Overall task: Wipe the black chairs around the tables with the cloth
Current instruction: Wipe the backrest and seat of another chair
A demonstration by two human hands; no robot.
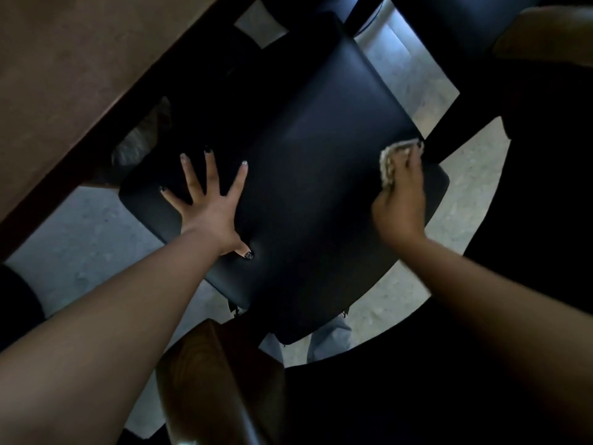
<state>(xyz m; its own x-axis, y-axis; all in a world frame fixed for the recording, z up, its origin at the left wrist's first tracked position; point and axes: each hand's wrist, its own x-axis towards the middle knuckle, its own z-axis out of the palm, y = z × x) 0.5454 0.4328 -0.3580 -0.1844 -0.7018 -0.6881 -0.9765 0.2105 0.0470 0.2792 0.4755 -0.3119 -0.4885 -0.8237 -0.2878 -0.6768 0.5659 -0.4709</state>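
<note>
Two hands are on one black chair. The chair seat fills the middle of the view, and everything else sits around it.

Up and left of the seat is a brown counter. Its dark edge runs on a slant, and the far corner of the seat is tucked under it.

The left hand lies flat on the left part of the seat. Its fingers are straight and spread wide. The thumb sticks out toward the near side of the seat. The nails are painted dark. This hand holds nothing; it just presses on the seat.

Below the seat, close to the camera, is a brown wooden chair back. It looks shiny and blurry.

Just past the near corner of the seat, two blue-grey trouser legs show over the pale floor.

The right hand is at the right edge of the seat. Its fingers are curled around a small light cloth. The cloth is bunched up and peeks out above the fingers. It touches the seat near the far right corner. The hand looks a bit blurry.

Up and right of the seat is another dark chair, with pale floor between them.
</note>
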